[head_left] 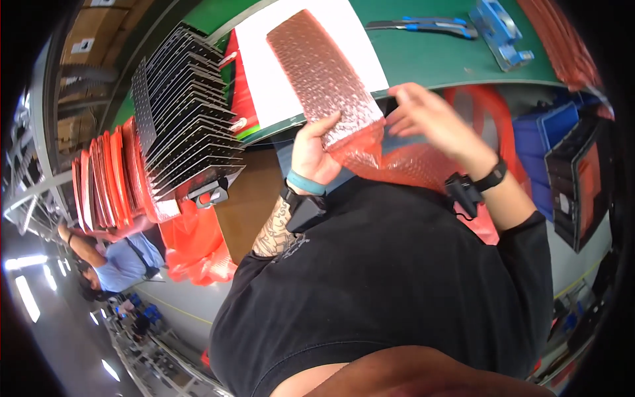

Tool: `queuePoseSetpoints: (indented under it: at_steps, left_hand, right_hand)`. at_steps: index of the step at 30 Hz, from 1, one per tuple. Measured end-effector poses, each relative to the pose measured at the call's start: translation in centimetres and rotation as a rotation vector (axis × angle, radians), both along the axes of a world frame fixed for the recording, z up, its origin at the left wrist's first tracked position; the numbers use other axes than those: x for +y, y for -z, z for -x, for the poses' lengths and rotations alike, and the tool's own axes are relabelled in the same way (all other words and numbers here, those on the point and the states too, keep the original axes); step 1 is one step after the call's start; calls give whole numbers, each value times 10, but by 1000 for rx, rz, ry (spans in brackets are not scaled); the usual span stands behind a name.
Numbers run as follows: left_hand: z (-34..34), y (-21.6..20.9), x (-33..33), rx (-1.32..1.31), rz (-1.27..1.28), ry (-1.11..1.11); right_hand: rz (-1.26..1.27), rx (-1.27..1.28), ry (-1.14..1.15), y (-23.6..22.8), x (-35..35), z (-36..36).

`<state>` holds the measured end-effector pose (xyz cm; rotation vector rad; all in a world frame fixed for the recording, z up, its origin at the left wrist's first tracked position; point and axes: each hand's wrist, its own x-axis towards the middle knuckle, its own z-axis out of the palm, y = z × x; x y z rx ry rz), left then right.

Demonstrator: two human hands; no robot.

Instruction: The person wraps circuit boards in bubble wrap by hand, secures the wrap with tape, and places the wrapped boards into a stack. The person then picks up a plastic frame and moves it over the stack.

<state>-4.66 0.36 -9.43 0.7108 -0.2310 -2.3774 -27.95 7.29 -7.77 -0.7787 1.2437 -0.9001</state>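
A long flat piece wrapped in pinkish-red bubble wrap (324, 73) lies slantwise over a white sheet (357, 46) on the green table. Its near end reaches past the table's front edge. My left hand (315, 153) is closed on that end, thumb on top. From there a loose length of red bubble wrap (423, 167) trails rightward, in front of my body. My right hand (428, 119) is just right of the wrapped end, above the loose wrap, its fingers stretched and apart. Nothing shows in it. What is inside the wrap cannot be made out clearly.
Black perforated panels (188, 109) stand in a row at left, beside several red bubble-wrapped pieces (109, 178). A utility knife (426, 26) and a blue tape dispenser (497, 33) lie at the back. Blue bins (546, 135) are at right. A person (126, 261) stands far left.
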Motion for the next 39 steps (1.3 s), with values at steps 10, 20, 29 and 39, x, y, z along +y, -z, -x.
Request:
queuePoseSetpoints:
  at_steps: [10, 20, 29, 39]
  left_hand:
    - [-21, 0, -3, -317, 501, -131]
    - [-10, 12, -19, -153, 508, -123]
    - [-24, 5, -33, -995, 1031, 182]
    - [7, -7, -120, -710, 851, -272]
  right_hand:
    - [192, -154, 193, 29, -28, -109]
    - [236, -130, 259, -2, -48, -96]
    - [385, 1129, -92, -48, -80, -90]
    - [464, 1085, -245, -51, -73, -88]
